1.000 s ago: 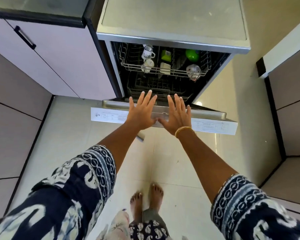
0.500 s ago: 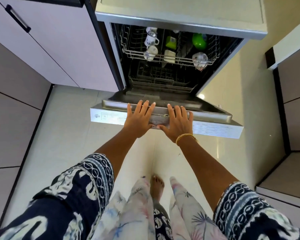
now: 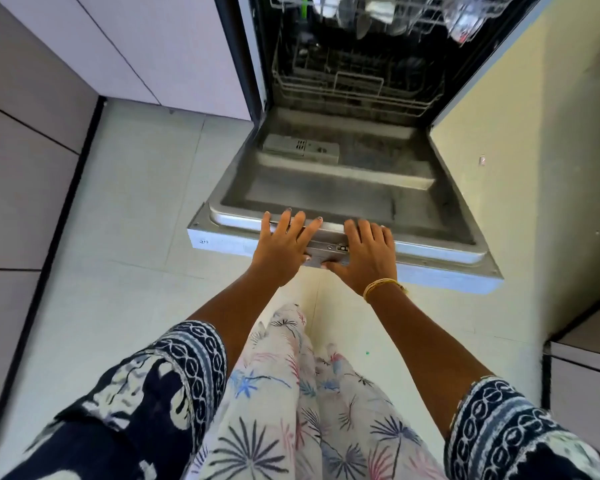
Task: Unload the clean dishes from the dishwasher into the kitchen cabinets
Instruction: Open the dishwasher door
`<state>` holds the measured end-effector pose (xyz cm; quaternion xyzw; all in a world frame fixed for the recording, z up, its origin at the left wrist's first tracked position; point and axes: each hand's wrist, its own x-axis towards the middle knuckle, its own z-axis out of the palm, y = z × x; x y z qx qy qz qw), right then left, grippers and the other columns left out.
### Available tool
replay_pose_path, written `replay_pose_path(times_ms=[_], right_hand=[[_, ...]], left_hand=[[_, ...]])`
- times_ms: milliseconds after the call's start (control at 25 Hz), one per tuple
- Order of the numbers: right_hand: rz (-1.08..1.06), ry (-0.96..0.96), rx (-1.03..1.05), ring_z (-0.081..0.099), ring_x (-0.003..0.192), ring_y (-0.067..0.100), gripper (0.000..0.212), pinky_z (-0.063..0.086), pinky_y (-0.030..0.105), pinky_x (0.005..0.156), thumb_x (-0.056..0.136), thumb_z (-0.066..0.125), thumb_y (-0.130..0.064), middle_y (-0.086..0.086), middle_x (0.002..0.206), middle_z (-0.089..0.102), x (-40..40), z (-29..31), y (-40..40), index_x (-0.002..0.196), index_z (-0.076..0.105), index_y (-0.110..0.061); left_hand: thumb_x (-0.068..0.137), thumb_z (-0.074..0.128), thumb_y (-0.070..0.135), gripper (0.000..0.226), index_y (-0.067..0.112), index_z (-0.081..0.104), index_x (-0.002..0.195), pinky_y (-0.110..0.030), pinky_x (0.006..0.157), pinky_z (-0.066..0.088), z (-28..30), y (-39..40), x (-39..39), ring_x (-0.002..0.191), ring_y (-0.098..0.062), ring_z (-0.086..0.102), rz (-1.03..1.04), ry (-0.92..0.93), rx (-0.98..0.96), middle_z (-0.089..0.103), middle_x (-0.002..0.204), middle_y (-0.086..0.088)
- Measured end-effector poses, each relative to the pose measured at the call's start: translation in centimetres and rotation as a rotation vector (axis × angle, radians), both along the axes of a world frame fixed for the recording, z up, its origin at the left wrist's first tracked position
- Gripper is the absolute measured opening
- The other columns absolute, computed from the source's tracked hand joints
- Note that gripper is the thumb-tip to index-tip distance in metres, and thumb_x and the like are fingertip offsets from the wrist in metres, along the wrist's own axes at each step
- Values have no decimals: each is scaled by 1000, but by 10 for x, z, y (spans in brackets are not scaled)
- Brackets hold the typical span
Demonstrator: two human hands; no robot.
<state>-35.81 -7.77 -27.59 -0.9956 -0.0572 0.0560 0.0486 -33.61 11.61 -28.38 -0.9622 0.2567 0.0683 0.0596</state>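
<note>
The dishwasher door (image 3: 329, 192) lies folded down almost flat in front of me, its steel inner face up. My left hand (image 3: 281, 251) rests on the door's near edge with straight, spread fingers. Beside it, my right hand (image 3: 369, 258) lies on the same edge, fingers laid over the rim. Both thumbs tuck under at the middle handle. Inside, the lower rack (image 3: 354, 91) looks bare from here. The upper rack (image 3: 409, 15) at the top of the frame holds white cups and a clear glass (image 3: 461, 22), partly cut off.
Pale cabinet fronts (image 3: 153, 46) stand left of the dishwasher and a cream side panel (image 3: 520, 133) stands on its right. Light floor tiles (image 3: 125, 237) spread left of the door. A low cabinet corner (image 3: 589, 355) juts in at the right.
The door has swung down from half open to nearly flat, with both hands staying on its edge. My view has dropped lower and closer, so the worktop has left the frame.
</note>
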Motion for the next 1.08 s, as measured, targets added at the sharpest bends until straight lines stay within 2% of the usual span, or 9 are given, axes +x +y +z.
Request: replay_pose_path(times_ms=[120, 280, 440, 600, 760, 840, 1080], right_hand=[[-12, -19, 1, 52, 114, 31, 79, 38, 49, 105, 73, 60, -68, 8, 125, 57, -31, -45, 6, 128, 49, -13], [-29, -9, -42, 47, 126, 34, 76, 32, 50, 111, 79, 59, -64, 11, 135, 53, -76, -125, 16, 135, 46, -13], [-43, 9, -70, 44, 132, 36, 72, 32, 51, 112, 83, 63, -51, 14, 142, 48, -113, -208, 25, 141, 41, -13], [-53, 60, -78, 38, 137, 37, 69, 26, 50, 114, 88, 62, -39, 15, 148, 42, -132, -279, 30, 146, 35, -13], [-52, 102, -73, 33, 140, 36, 69, 25, 49, 115, 90, 61, -34, 14, 151, 37, -141, -326, 29, 149, 29, -13], [-62, 125, -56, 33, 141, 35, 70, 26, 48, 115, 90, 62, -32, 14, 152, 36, -141, -344, 30, 149, 30, -13], [-62, 135, -27, 24, 145, 34, 73, 21, 46, 116, 92, 54, -43, 12, 157, 27, -143, -374, 29, 151, 22, -15]], left_hand=[[82, 60, 56, 81, 25, 24, 147, -60, 106, 31, -42, 2, -30, 135, -36, 40, 19, -30, -35, 42, 148, -12], [78, 61, 60, 85, 24, 28, 149, -61, 106, 30, -115, 9, -73, 138, -38, 37, 9, -29, -27, 35, 152, -13], [76, 64, 61, 89, 24, 28, 149, -62, 106, 29, -195, 15, -107, 140, -39, 32, 16, 4, -20, 29, 155, -13], [74, 66, 61, 90, 24, 30, 148, -63, 104, 32, -262, 17, -126, 139, -39, 33, 37, 38, -19, 30, 155, -13], [74, 64, 62, 93, 25, 24, 150, -64, 105, 29, -311, 20, -132, 141, -39, 30, 37, 76, 33, 26, 156, -12], [72, 66, 63, 94, 25, 28, 149, -64, 104, 30, -328, 21, -131, 140, -38, 32, 41, 100, 42, 29, 155, -12], [71, 66, 64, 94, 28, 27, 149, -65, 104, 28, -359, 19, -134, 141, -38, 30, 82, 124, 63, 26, 157, -10]])
